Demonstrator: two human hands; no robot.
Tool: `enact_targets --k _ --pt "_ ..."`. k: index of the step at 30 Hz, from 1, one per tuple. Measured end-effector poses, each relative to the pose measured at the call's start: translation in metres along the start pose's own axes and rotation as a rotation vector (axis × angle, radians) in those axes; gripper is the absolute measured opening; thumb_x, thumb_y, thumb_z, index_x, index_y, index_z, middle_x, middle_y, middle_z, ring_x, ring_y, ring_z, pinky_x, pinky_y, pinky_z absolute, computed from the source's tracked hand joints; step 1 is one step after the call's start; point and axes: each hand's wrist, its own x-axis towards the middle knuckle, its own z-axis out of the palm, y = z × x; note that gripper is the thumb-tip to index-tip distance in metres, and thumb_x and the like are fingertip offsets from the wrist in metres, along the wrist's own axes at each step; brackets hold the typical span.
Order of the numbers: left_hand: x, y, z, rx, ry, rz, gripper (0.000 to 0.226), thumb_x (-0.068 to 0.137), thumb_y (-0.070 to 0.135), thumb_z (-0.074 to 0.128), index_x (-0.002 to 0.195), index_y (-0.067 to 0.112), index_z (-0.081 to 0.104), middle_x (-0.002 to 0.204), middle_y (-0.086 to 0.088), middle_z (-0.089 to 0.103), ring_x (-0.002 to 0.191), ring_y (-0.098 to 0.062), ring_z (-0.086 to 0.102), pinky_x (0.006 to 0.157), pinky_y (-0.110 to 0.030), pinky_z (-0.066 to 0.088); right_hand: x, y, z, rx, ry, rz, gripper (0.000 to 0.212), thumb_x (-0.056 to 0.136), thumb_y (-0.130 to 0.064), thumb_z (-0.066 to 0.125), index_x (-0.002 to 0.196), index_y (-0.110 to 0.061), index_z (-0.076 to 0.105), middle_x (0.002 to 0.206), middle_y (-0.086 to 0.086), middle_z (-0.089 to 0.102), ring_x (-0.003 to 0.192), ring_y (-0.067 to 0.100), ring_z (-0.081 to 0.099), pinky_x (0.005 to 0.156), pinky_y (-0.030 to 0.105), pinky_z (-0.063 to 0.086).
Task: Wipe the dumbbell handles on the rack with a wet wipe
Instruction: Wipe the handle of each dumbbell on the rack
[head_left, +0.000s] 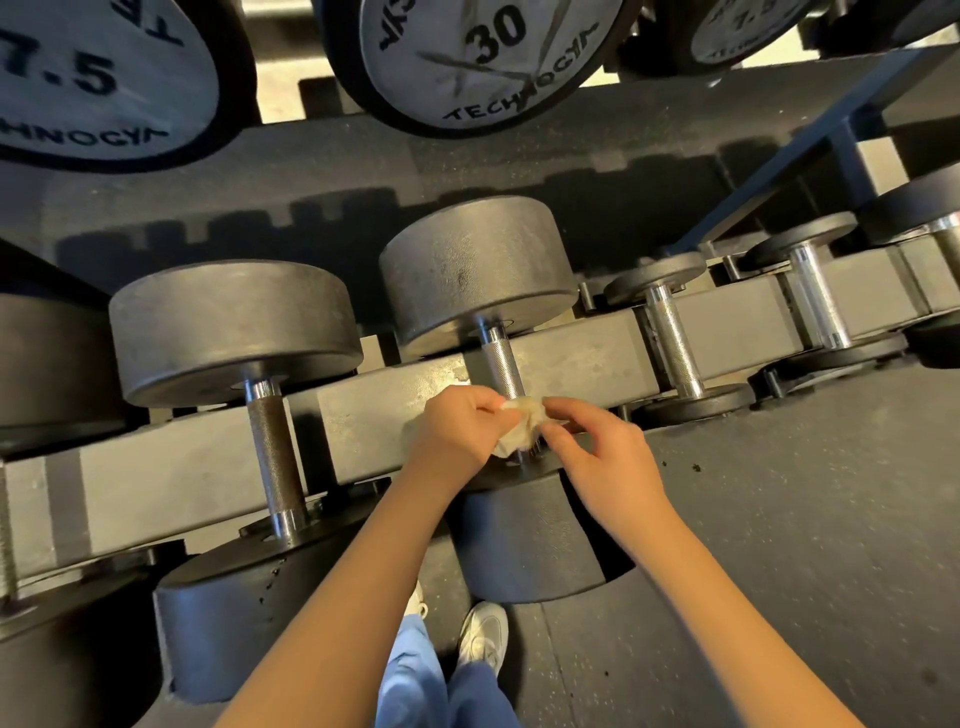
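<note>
Grey steel rack (582, 338) is carrying a row of dumbbells, and a person is leaning over one big dumbbell (478, 270). Both hands are meeting at the near end of its knurled handle (500, 364). The left hand (457, 431) is gripping a crumpled wipe (519, 428), while the right hand (608, 457) is pinching the wipe's other edge. Tugged two ways against the rough knurling, the wipe is likely risking a tear. The handle's far end may be going unwiped.

Dark metal rack (171, 483), black dumbbells (234, 322) resting across its rails, perhaps five on this tier
</note>
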Motion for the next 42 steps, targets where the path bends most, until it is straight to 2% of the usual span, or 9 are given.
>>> enact_targets --k 4,7,12,16,21,26,31,38,42 --pt "0.001 0.01 -0.001 -0.104 0.01 0.028 0.006 0.079 0.027 0.074 0.076 0.027 0.07 0.077 0.004 0.071 0.077 -0.014 0.067 0.079 -0.035 0.055 0.026 -0.013 -0.005 0.285 -0.051 0.09 0.015 0.087 -0.007 0.065 0.093 -0.02 0.068 0.079 -0.002 0.067 0.066 0.005 0.062 0.065 0.02 0.051" --pt "-0.004 0.015 -0.002 -0.016 0.024 0.156 0.01 0.084 0.026 0.07 0.091 0.019 0.07 0.082 0.008 0.065 0.078 -0.007 0.062 0.076 -0.025 0.05 0.038 -0.014 -0.009 0.362 0.026 0.171 0.018 0.084 -0.001 0.066 0.08 -0.019 0.064 0.071 0.004 0.064 0.062 0.013 0.061 0.063 0.027 0.052" --pt "0.0 0.027 -0.02 0.294 0.479 0.614 0.039 0.092 0.026 0.049 0.124 0.005 0.059 0.118 -0.007 0.055 0.112 -0.017 0.048 0.096 -0.023 0.037 0.063 -0.008 0.0 0.052 0.082 0.186 0.005 0.086 -0.008 0.064 0.081 -0.011 0.065 0.076 0.006 0.065 0.068 0.015 0.058 0.053 0.013 0.04" --pt "0.017 0.026 -0.027 0.398 0.57 0.652 0.037 0.096 0.018 0.045 0.124 -0.001 0.059 0.123 -0.015 0.059 0.117 -0.027 0.05 0.102 -0.033 0.041 0.068 0.0 0.017 -0.033 -0.104 0.209 0.009 0.085 -0.007 0.065 0.077 -0.01 0.065 0.081 0.007 0.069 0.073 0.018 0.064 0.055 0.012 0.042" --pt "0.019 0.023 -0.026 0.442 0.572 0.64 0.038 0.096 0.019 0.042 0.124 -0.001 0.059 0.122 -0.014 0.061 0.116 -0.026 0.052 0.103 -0.024 0.034 0.072 -0.005 0.019 0.053 -0.055 0.211 0.013 0.083 -0.002 0.066 0.071 -0.007 0.065 0.07 0.005 0.067 0.06 0.01 0.06 0.059 0.016 0.049" --pt "0.017 0.026 -0.032 0.482 0.503 0.612 0.043 0.096 0.024 0.038 0.127 0.002 0.057 0.126 -0.012 0.059 0.119 -0.024 0.049 0.102 -0.026 0.034 0.098 -0.021 0.028 0.154 0.119 0.2 0.013 0.087 -0.005 0.061 0.077 -0.01 0.065 0.07 -0.002 0.058 0.061 0.001 0.049 0.053 0.003 0.037" --pt "0.015 0.028 -0.034 0.451 0.46 0.604 0.043 0.096 0.025 0.038 0.128 0.002 0.056 0.128 -0.011 0.058 0.121 -0.024 0.048 0.102 -0.023 0.032 0.084 -0.007 0.024 0.155 -0.037 0.237 0.019 0.087 -0.02 0.066 0.078 -0.004 0.068 0.071 0.011 0.064 0.058 0.01 0.051 0.057 0.023 0.041" --pt "0.015 0.026 -0.037 0.484 0.463 0.646 0.042 0.097 0.024 0.039 0.127 0.002 0.058 0.127 -0.011 0.059 0.121 -0.023 0.049 0.1 -0.025 0.037 0.104 -0.026 0.03 0.168 0.076 0.235 0.017 0.085 -0.017 0.069 0.072 -0.006 0.068 0.062 0.002 0.058 0.055 0.006 0.048 0.048 0.007 0.035" --pt "0.016 0.025 -0.037 0.532 0.469 0.638 0.042 0.095 0.023 0.04 0.126 0.002 0.058 0.125 -0.011 0.06 0.117 -0.026 0.052 0.096 -0.027 0.041 0.09 -0.009 0.025 0.154 -0.046 0.283 0.01 0.083 -0.012 0.072 0.074 -0.01 0.068 0.067 -0.001 0.061 0.059 0.007 0.053 0.055 0.014 0.038"
